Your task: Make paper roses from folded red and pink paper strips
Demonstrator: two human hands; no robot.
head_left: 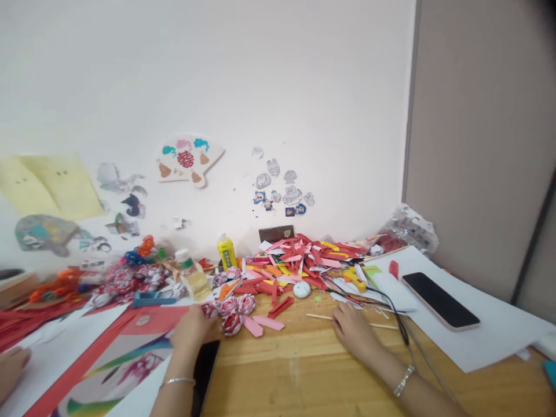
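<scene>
My left hand (190, 325) is over the left part of the table, beside a cluster of red-and-white paper roses (231, 323). Its fingers point away from me and are mostly hidden, so whether it grips a rose does not show. On the right, my right hand (351, 329) rests low on the wooden tabletop with its fingers bent over a thin wooden stick (319, 316). The stick pokes out on both sides of the hand. Two pink paper strips (268, 322) lie between my hands, in front of a round white object (301, 289).
Folded red, pink and yellow paper strips (299, 258) are heaped by the wall. A yellow glue gun (354, 278) with a black cord, a phone (441, 301) on white paper, a yellow bottle (226, 251) and a clear bottle (193, 275) stand around. Another person's hand (12, 368) is at far left.
</scene>
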